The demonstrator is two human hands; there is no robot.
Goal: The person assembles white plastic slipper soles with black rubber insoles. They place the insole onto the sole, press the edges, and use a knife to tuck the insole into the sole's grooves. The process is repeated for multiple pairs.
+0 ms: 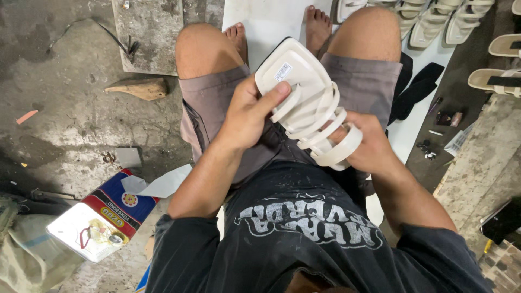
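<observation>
A cream strappy sandal (304, 92) lies across my lap, toe end pointing away, with a small barcode sticker on its insole. My left hand (247, 116) grips its left side, thumb pressed on the insole near the straps. My right hand (369, 144) holds the heel end from below, fingers tucked under the rear straps. I sit with bare knees and grey shorts, both feet resting on a white sheet (266, 24).
More cream sandals (434, 21) stand in a row at the top right, others (502, 78) at the right edge. A flat tin (103, 217) with glue sits at lower left. A wooden wedge (138, 88) and a concrete slab (149, 32) lie on the rough floor.
</observation>
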